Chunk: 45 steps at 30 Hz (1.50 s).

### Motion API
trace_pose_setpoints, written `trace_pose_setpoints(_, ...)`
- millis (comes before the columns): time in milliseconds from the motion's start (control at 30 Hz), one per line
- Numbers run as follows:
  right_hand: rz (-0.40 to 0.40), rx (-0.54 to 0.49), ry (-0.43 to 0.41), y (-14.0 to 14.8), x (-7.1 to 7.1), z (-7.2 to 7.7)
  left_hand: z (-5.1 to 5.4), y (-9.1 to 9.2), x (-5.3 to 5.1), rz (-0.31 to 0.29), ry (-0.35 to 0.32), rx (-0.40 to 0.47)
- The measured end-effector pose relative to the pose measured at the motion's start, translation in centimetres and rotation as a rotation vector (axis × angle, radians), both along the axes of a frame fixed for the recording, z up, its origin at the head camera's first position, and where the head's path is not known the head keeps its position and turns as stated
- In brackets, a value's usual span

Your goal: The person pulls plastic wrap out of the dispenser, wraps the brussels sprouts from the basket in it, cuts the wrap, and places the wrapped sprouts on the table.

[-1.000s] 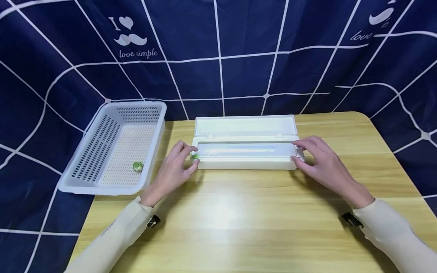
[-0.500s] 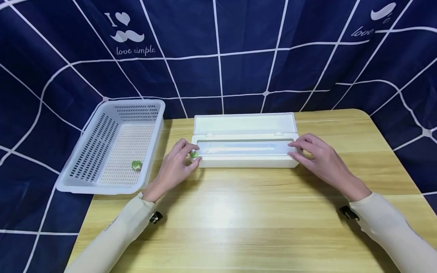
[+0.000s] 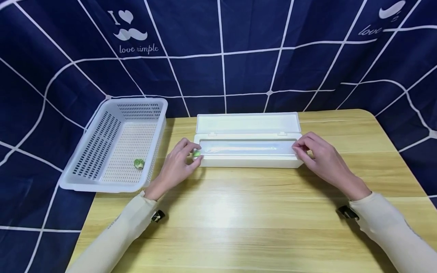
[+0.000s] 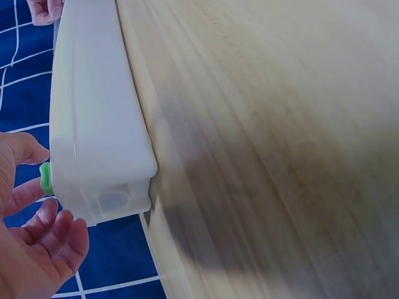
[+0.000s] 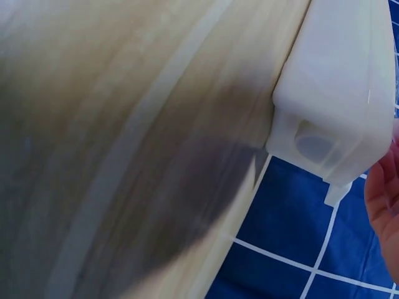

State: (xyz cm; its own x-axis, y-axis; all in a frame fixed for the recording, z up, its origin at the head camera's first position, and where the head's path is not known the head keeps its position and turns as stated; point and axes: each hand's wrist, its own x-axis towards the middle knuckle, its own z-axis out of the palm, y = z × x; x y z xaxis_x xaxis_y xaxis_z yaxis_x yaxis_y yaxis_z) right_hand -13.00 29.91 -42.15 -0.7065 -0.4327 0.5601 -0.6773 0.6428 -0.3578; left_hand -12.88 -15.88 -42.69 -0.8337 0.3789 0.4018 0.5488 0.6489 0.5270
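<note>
A long white cling film dispenser (image 3: 250, 162) lies on the table with its lid (image 3: 248, 123) raised at the back. Glossy clear cling film (image 3: 242, 147) shows in its opening. My left hand (image 3: 175, 165) is at the dispenser's left end, thumb and index finger apart on either side of a small green slider (image 3: 196, 153). In the left wrist view the same green slider (image 4: 45, 179) sits by those fingers. At the opposite end, my right hand (image 3: 321, 161) has thumb and index fingertips together, pinching at the film's right edge. Only part of that hand (image 5: 383, 193) enters the right wrist view.
On the left stands a white slotted plastic basket (image 3: 65, 185) holding a small green-and-white vegetable piece (image 3: 139, 163). The wooden table (image 3: 222, 220) has a dark blue grid-patterned cloth (image 3: 191, 30) behind and beside it.
My right thumb and index finger have moved slightly inward and come together at the film's right edge. The left hand stays at the left end. The dispenser has not visibly moved.
</note>
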Motion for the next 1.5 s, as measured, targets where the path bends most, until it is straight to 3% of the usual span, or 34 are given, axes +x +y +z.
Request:
trace_pose_setpoints(267, -0.049, -0.077, -0.069, 0.1, -0.1, 0.1, -0.2, 0.4, -0.1, 0.013, -0.035, 0.026)
trace_pose_setpoints(633, -0.190, -0.124, -0.160, -0.5, -0.2, 0.0, -0.4, 1.0, -0.3, 0.011, -0.053, 0.037)
trace_pose_setpoints(933, -0.217, -0.155, -0.200, -1.1, -0.3, -0.2, -0.7, 1.3, -0.6, 0.029, -0.007, 0.055)
trace_pose_setpoints(1233, -0.251, -0.196, -0.241, -1.6, -0.8, -0.3, -0.3, 1.9, -1.1, -0.016, 0.041, 0.066)
trace_pose_setpoints(1500, -0.262, -0.239, -0.269, -1.8, -1.2, -0.2, -0.1, 2.2, -1.6, 0.018, -0.054, 0.112)
